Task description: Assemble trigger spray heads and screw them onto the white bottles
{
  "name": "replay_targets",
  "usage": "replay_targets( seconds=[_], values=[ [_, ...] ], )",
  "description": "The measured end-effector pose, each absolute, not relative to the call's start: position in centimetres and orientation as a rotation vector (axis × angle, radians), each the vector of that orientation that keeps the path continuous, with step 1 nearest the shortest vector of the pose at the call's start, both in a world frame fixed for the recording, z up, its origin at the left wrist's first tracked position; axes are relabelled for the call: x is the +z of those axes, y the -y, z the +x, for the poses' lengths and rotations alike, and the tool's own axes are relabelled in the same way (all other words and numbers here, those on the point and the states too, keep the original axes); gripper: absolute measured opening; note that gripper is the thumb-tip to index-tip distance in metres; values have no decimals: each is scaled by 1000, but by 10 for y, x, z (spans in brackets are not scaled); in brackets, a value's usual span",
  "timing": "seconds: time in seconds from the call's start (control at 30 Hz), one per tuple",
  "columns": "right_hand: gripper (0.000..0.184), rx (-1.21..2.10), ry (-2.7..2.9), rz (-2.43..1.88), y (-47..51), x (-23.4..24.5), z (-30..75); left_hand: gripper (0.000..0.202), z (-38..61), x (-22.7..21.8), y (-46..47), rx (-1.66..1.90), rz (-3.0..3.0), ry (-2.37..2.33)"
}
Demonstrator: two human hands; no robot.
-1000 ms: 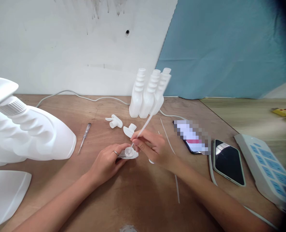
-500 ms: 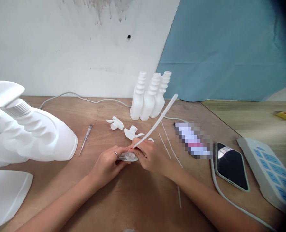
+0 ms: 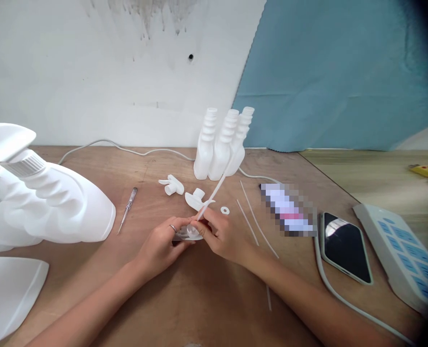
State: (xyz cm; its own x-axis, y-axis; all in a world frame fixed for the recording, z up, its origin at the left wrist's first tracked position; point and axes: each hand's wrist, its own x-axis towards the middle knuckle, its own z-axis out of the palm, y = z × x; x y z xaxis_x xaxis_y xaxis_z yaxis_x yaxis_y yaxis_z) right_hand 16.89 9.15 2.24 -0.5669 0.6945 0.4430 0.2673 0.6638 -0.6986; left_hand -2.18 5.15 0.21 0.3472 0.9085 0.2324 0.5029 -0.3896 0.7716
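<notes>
My left hand [image 3: 163, 243] wears a ring and is closed on a white spray head [image 3: 182, 236] low over the table, partly hidden by the fingers. My right hand [image 3: 217, 233] pinches the lower end of a white dip tube [image 3: 214, 193] right at the spray head. The tube slants up and away to the right. Whether its end sits inside the head, I cannot tell. Just beyond my hands lie another white spray head [image 3: 195, 198], a smaller one [image 3: 172, 185] and a white washer [image 3: 225, 210].
Three white bottles [image 3: 202, 161] stand by the wall. Large white spray bottles [image 3: 72, 207] lie at left, near a screwdriver [image 3: 128, 209]. Loose tubes [image 3: 259, 219], a phone with a blurred screen [image 3: 288, 209], a dark phone [image 3: 345, 248], a cable [image 3: 320, 270] and a power strip [image 3: 397, 255] occupy the right.
The tube's far end has swung away and now overlaps the bottles. My right hand has shifted slightly, uncovering the washer. Both hands keep their grip.
</notes>
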Motion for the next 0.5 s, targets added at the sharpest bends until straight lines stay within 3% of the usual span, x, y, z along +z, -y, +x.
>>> replay_targets(
  seconds=[0.1,0.23,0.3,0.4,0.5],
  values=[
    [9,744,2139,-771,-90,24,175,37,-22,5,-53,880,1924,-1244],
    [51,421,2269,-688,-85,29,195,42,-17,16,-52,936,1748,-1176],
    [61,126,2442,-598,-82,32,204,45,-11,27,-49,945,1608,-1059],
    [46,-325,2555,-430,-74,38,218,39,-1,48,-49,833,1540,-817],
    [32,-544,2487,-402,-61,46,238,30,3,68,-67,675,1473,-558]
  ],
)
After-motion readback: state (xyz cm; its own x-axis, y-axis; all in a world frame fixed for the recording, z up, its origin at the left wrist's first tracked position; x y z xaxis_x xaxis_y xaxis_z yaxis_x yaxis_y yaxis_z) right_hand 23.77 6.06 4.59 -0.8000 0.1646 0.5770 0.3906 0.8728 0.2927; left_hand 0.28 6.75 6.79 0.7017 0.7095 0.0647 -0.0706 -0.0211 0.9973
